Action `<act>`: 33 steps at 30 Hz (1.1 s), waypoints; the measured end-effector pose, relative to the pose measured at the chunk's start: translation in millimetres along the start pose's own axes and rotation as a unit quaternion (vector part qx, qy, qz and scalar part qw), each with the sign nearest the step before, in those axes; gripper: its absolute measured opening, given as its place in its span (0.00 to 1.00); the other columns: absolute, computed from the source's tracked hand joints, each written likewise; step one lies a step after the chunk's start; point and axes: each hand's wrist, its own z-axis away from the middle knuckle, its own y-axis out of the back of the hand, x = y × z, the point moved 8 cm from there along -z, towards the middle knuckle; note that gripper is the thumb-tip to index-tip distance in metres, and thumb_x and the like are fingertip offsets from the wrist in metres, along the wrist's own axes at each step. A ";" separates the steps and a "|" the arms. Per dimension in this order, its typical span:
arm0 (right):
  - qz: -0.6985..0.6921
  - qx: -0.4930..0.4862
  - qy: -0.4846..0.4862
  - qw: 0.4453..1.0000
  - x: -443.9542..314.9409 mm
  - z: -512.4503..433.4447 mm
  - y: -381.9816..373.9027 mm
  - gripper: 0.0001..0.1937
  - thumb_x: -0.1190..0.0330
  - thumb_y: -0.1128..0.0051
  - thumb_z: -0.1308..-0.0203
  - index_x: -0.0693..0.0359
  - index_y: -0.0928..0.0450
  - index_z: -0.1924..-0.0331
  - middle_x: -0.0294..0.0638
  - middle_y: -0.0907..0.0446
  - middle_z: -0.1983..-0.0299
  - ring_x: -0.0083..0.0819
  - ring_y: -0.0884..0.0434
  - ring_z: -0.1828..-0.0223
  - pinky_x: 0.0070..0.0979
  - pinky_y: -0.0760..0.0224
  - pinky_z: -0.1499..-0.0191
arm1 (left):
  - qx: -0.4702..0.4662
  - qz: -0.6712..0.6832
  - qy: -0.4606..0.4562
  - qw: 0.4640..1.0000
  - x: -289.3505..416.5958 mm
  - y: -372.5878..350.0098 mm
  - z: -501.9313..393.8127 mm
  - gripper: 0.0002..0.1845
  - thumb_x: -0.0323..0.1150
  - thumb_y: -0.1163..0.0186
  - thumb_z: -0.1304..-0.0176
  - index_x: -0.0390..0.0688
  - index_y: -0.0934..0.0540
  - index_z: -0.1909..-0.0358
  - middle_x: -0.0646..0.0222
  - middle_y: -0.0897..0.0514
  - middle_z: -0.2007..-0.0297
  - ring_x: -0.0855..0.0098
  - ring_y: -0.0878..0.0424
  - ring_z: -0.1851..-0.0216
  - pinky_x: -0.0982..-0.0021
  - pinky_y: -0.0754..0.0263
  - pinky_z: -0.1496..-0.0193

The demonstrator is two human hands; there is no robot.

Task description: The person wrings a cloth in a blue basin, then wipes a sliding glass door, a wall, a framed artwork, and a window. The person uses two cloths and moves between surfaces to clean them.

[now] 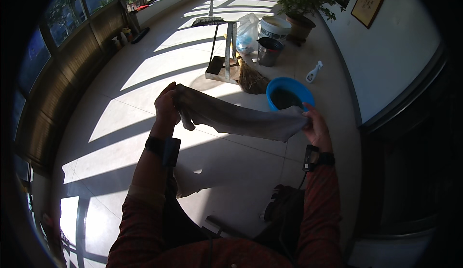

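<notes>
A grey cloth (238, 118) is stretched between my two hands, above the tiled floor (231, 156). My left hand (167, 103) grips its left end, where a short loose fold hangs beneath the fingers. At the other end, my right hand (316, 125) pinches the bunched corner between thumb and fingers. The cloth sags a little in the middle. Just beyond my right hand stands a blue plastic basin (308, 90) with dark water in it, partly hidden behind the cloth's right end.
Past the basin are a straw broom (251, 78), a long-handled dustpan (220, 75), a black bucket (268, 56), a white bucket (275, 25), a clear plastic bag (247, 32) and a potted plant (302, 25). A spray bottle (314, 72) stands near the right wall (390, 51). Windows (65, 11) line the left.
</notes>
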 end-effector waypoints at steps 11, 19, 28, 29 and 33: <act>0.098 0.093 0.131 0.982 -32.7 3.2 19.7 0.26 0.65 0.33 0.36 0.62 0.24 0.35 0.33 0.18 0.52 0.20 0.23 0.59 0.23 0.31 0.60 | -0.001 -0.291 -0.175 0.941 40.7 1.7 3.9 0.24 0.32 0.41 0.39 0.32 0.18 0.42 0.59 0.13 0.53 0.70 0.17 0.54 0.71 0.23 0.48; 0.235 0.071 0.216 0.945 -31.5 -9.9 20.4 0.26 0.79 0.33 0.41 0.68 0.25 0.37 0.40 0.15 0.57 0.22 0.21 0.68 0.21 0.28 0.67 | 0.033 -0.333 -0.170 0.927 40.1 6.1 -2.8 0.20 0.21 0.42 0.41 0.33 0.16 0.46 0.55 0.12 0.53 0.64 0.15 0.51 0.68 0.23 0.42; 0.327 0.036 0.261 0.908 -46.1 8.6 18.4 0.20 0.80 0.31 0.47 0.69 0.18 0.47 0.40 0.15 0.60 0.23 0.17 0.62 0.23 0.21 0.59 | 0.063 -0.387 -0.171 0.904 39.4 23.7 -10.5 0.18 0.21 0.40 0.40 0.34 0.15 0.47 0.54 0.12 0.51 0.62 0.14 0.49 0.66 0.22 0.41; 0.370 0.024 0.250 0.894 -44.7 9.4 18.1 0.18 0.79 0.31 0.47 0.68 0.17 0.50 0.39 0.15 0.61 0.23 0.17 0.62 0.22 0.22 0.59 | 0.065 -0.397 -0.175 0.899 40.3 26.1 -12.0 0.18 0.21 0.40 0.40 0.34 0.15 0.47 0.54 0.12 0.51 0.62 0.14 0.49 0.66 0.22 0.41; 0.444 0.049 0.211 0.870 -42.2 7.1 35.7 0.11 0.76 0.31 0.46 0.66 0.14 0.58 0.36 0.15 0.64 0.21 0.18 0.63 0.22 0.24 0.59 | 0.071 -0.424 -0.182 0.885 43.5 36.3 -15.7 0.17 0.22 0.38 0.40 0.36 0.14 0.48 0.55 0.12 0.52 0.62 0.13 0.50 0.66 0.22 0.42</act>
